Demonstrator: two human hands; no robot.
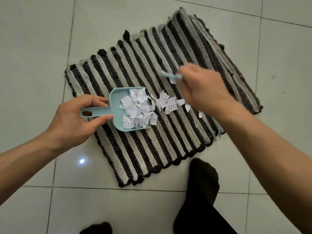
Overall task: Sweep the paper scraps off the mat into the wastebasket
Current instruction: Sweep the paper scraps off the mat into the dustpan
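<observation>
- Most scraps (138,110) sit in our dustpan (116,100) on the mat (168,141); we count roughly six loose pieces (166,103) just beside its lip.
- One dustpan, one brush (170,76), one mat; no wastebasket in view.
- Our left hand (76,119) pinches the dustpan handle; our right hand (202,92) curls round the blurred brush.
- A hard flick could scatter paper onto the floor (33,48); tilting the pan could spill the heap.

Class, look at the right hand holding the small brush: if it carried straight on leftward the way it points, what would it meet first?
Probably the loose paper scraps on the mat just ahead of the right hand, then the dustpan mouth. The brush is blurred, so its height is unclear.
</observation>
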